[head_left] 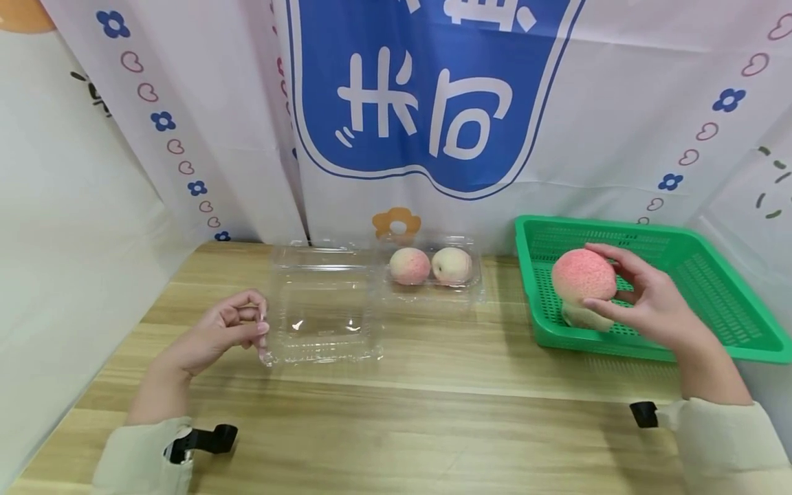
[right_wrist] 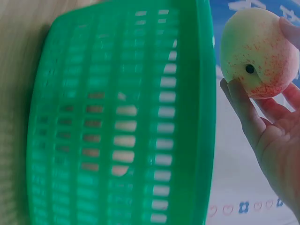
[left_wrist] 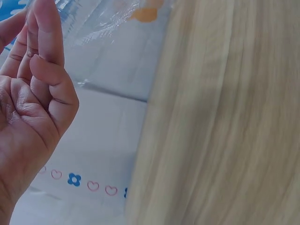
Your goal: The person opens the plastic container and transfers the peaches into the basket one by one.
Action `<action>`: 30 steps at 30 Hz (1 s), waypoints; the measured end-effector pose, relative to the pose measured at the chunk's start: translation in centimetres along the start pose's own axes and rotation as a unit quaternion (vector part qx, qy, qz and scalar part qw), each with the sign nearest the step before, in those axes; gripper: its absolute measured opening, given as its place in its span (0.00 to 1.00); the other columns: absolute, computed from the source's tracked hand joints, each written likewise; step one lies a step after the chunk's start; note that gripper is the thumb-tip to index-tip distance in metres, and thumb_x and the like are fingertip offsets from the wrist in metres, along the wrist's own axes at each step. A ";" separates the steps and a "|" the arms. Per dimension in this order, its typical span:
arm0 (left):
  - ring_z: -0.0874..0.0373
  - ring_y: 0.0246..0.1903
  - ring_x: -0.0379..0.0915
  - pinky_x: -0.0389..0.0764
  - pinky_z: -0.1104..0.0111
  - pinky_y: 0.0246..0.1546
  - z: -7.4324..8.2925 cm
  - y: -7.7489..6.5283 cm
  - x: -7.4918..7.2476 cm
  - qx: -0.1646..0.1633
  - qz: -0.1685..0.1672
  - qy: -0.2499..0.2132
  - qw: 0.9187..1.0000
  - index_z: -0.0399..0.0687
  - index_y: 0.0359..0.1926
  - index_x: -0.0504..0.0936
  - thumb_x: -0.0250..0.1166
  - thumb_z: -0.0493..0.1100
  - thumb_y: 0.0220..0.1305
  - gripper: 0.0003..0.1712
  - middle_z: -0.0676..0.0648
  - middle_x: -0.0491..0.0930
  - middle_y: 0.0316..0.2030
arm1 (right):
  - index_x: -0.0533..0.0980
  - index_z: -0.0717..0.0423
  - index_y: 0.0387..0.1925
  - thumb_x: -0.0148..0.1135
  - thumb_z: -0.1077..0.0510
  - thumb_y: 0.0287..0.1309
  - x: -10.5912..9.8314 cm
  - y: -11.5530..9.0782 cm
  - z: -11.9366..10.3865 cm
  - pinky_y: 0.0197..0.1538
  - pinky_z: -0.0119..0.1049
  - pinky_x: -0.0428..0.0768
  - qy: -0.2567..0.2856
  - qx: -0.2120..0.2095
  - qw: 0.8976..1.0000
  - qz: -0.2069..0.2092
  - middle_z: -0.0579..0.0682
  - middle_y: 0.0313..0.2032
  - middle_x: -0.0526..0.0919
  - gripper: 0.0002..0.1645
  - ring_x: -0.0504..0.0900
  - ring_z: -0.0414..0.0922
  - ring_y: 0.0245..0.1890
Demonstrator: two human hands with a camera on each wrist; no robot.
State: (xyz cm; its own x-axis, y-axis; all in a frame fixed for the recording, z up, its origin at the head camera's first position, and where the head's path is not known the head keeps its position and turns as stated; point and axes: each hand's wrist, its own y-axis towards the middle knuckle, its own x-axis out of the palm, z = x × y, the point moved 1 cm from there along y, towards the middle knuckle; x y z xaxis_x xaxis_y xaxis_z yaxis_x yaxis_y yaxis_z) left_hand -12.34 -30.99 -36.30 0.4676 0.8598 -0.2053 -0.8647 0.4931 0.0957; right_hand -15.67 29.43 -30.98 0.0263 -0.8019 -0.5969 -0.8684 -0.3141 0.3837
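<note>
My left hand pinches the left edge of a clear plastic clamshell box, with thumb and fingertips at its near corner. In the left wrist view, shiny plastic shows beyond the fingers. Two pale pink peaches, one beside the other, sit in the box's right part. My right hand holds a pink peach over the left side of a green basket. From the right wrist, this peach shows its stem hole, above the basket rim. Another peach lies in the basket below.
The wooden table meets a printed white curtain behind the box. The green basket, with slotted walls, stands at the right. A black wrist strap mount sticks out from the left sleeve, another from the right.
</note>
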 end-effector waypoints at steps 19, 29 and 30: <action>0.55 0.26 0.84 0.76 0.67 0.26 -1.0 -2.1 -3.1 -0.026 0.003 -0.025 0.999 0.53 0.45 0.72 0.50 0.26 0.71 0.17 0.54 0.81 0.28 | 0.63 0.47 0.73 0.69 0.64 0.58 -4.4 -1.7 5.8 0.38 0.11 0.75 -0.056 0.116 0.991 0.045 0.24 0.55 0.67 0.43 0.70 0.22 0.48; 0.60 0.26 0.82 0.80 0.69 0.29 -1.6 -1.6 -4.0 -0.069 0.042 -0.013 0.997 0.48 0.44 0.72 0.53 0.28 0.71 0.10 0.55 0.81 0.28 | 0.60 0.47 0.74 0.68 0.56 0.61 -5.9 -1.7 8.6 0.37 0.12 0.68 -0.098 0.164 0.981 0.028 0.18 0.51 0.63 0.43 0.67 0.19 0.45; 0.61 0.25 0.81 0.80 0.69 0.29 -1.7 -1.5 -4.0 -0.075 0.049 -0.008 0.996 0.48 0.44 0.72 0.53 0.28 0.71 0.10 0.56 0.80 0.28 | 0.59 0.48 0.75 0.68 0.55 0.61 -6.0 -1.7 8.9 0.37 0.12 0.68 -0.102 0.165 0.981 0.026 0.18 0.50 0.63 0.44 0.66 0.19 0.45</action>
State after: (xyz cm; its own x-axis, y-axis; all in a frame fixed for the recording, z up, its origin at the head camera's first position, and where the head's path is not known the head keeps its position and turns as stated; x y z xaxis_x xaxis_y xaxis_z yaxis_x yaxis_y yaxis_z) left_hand -13.19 -35.41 -37.26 0.3821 0.9052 -0.1863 -0.9232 0.3830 -0.0321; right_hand -18.77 39.25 -34.29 -0.0922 -0.6837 -0.7239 -0.9798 -0.0675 0.1885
